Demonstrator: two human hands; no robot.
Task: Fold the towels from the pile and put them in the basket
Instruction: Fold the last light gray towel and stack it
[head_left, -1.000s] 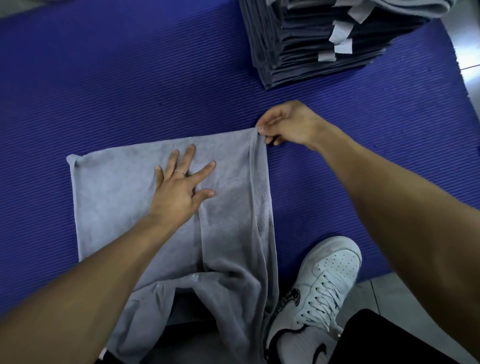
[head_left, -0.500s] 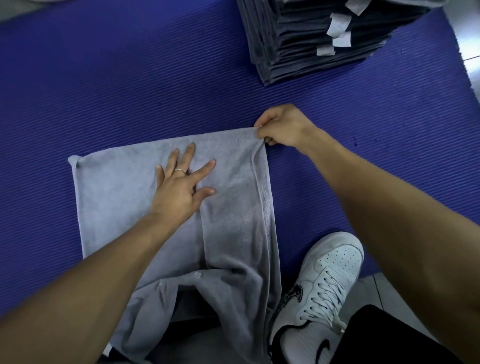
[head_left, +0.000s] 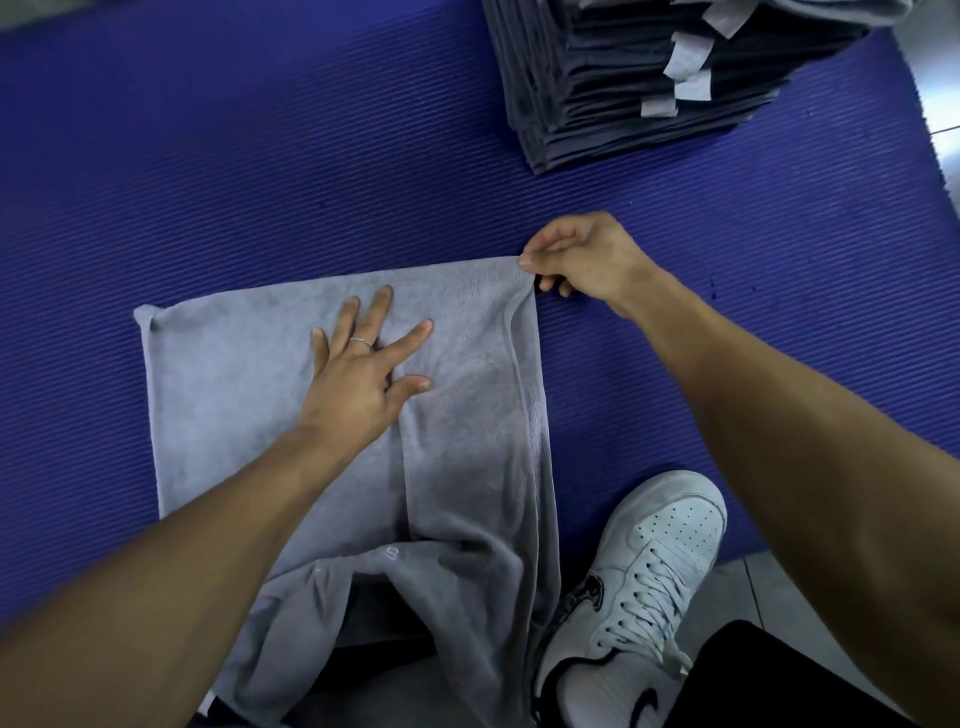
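Head view: grey towel (head_left: 457, 415) centre frame on blue ribbed mat (head_left: 260, 156), near end draped off edge, left hand (head_left: 358, 379) flat, fingers spread on it, right hand (head_left: 587, 257) pinching far right corner, towel stack (head_left: 649, 88) upper right, labels unreadable, white sneaker (head_left: 639, 582) lower right.

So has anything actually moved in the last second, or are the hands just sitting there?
Hardly anything. The right hand still pinches the far right corner of the grey towel, having only nudged it slightly. The left hand stays spread flat on the towel, and the towel's near end still hangs off the blue mat. The stack of dark towels is untouched.
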